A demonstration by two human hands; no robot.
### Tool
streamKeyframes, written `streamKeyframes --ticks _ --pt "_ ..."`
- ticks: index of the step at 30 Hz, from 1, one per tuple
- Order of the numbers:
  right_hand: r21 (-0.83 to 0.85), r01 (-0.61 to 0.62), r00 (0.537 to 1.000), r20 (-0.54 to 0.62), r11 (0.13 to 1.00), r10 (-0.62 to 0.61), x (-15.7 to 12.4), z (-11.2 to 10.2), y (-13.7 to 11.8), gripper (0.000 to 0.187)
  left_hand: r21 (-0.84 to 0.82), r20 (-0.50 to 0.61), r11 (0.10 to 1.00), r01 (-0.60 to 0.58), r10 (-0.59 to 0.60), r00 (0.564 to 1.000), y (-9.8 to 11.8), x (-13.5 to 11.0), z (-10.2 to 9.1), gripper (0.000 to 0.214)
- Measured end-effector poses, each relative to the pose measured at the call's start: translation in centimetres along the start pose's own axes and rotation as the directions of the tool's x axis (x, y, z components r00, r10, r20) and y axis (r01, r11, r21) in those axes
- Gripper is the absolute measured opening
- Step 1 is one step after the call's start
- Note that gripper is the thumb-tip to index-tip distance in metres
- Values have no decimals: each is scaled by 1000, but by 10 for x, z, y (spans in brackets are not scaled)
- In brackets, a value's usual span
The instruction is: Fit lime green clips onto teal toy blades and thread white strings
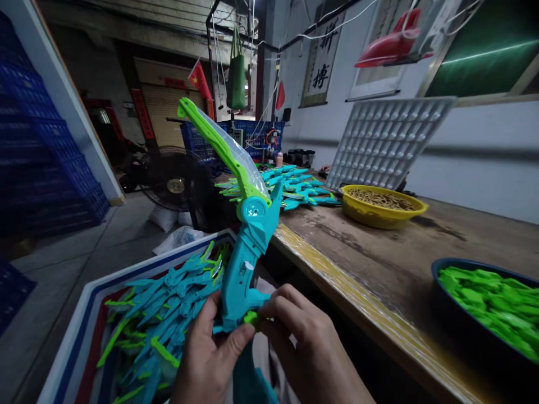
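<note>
A teal plastic toy bow body (pixel 239 269) stands tilted upright before me, with a lime-green arm (pixel 219 145) and a clear plastic strip (pixel 246 160) on its upper end. My left hand (pixel 210 348) is closed around the lower part, its thumb against a small green plastic piece (pixel 251 318). From the other side, my right hand (pixel 301 331) pinches that green piece at the teal body. Part of the teal toy runs down between my hands toward my lap. The fingers hide most of the small piece.
On my left, a white-rimmed bin (pixel 90 292) holds many similar teal and green toys. The wooden table (pixel 357 264) bears a pile of such toys (pixel 298 188), a yellow basin of screws (pixel 381 213) and a dark basin of green parts (pixel 446 275). A fan (pixel 174 185) stands behind the bin.
</note>
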State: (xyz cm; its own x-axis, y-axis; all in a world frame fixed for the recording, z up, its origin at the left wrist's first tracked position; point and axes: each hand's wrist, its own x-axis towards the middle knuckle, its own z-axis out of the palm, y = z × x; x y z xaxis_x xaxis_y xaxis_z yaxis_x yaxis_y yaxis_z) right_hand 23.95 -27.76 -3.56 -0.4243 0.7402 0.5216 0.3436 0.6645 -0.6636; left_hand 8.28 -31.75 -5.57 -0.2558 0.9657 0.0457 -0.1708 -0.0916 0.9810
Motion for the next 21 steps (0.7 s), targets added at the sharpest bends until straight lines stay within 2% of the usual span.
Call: streamKeyframes --ticks 6,10,12,15,17,21 --pt "75 53 991 -129 996 -43 3 5 4 14 -50 -58 999 5 -8 998 4 -1 2 52" --pt "103 112 974 -208 988 -89 -2 13 9 9 -121 -20 993 4 -7 1000 2 0 -2 51" --pt "38 178 958 -236 983 -164 -6 18 11 5 -183 5 982 42 -41 999 1 1 -3 52" --pt "-137 317 908 -242 939 -342 -10 22 15 12 -245 37 965 92 -85 996 -2 0 -5 57" --pt "-209 360 882 -242 909 -405 -10 22 16 15 -223 71 971 81 -67 995 -5 0 -8 57" --pt "-197 383 893 -172 903 -416 -3 14 14 12 -182 96 981 66 -49 994 -8 1 -13 52"
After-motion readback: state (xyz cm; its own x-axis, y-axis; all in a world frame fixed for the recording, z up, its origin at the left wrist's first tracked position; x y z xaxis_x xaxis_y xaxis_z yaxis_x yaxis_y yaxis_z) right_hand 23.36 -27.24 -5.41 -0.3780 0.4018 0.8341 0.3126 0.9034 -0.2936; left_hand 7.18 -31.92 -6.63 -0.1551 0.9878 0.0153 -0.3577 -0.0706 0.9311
